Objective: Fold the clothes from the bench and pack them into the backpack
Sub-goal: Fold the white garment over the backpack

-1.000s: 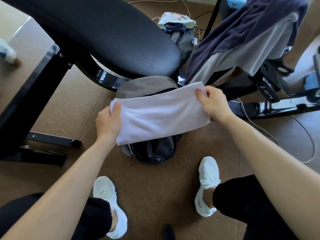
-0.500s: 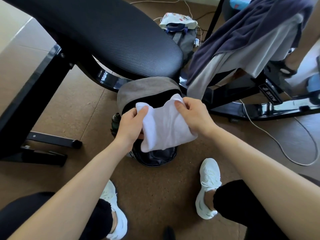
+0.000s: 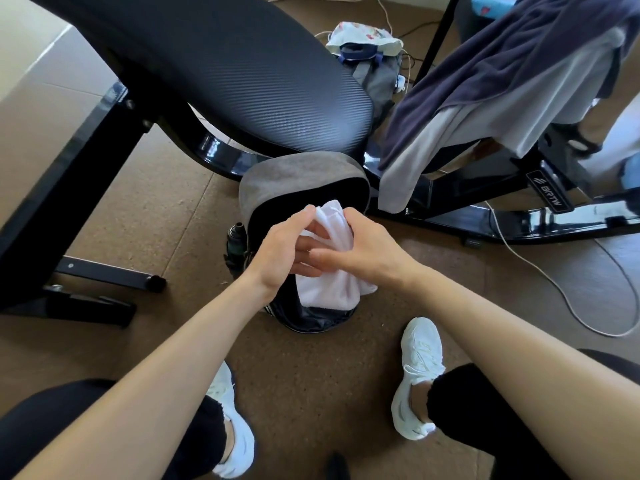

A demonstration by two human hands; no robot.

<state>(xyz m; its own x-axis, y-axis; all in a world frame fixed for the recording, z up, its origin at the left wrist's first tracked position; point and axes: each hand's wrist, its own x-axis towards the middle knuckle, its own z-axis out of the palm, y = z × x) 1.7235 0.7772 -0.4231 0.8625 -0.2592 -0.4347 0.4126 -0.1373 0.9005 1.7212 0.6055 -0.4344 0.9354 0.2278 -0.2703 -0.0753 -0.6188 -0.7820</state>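
Note:
A grey and black backpack [image 3: 294, 178] stands open on the floor between my feet and the bench. Over its opening I hold a bunched white garment [image 3: 329, 289]. My left hand [image 3: 280, 247] grips its left side with the fingers curled in. Around the garment's right side curls my right hand [image 3: 367, 251], close against the left. A dark blue garment [image 3: 502, 74] and a light grey one [image 3: 485, 133] hang over the bench frame at the upper right.
The black padded bench [image 3: 225, 74] slopes across the top left, its legs [image 3: 107, 275] on the brown floor. A second small bag [image 3: 370, 57] lies behind it. A white cable [image 3: 554, 285] runs at the right. My white shoes [image 3: 419, 375] flank the backpack.
The white garment was held spread wide; my hands have come together, bunching it, and have lowered it onto the backpack's opening.

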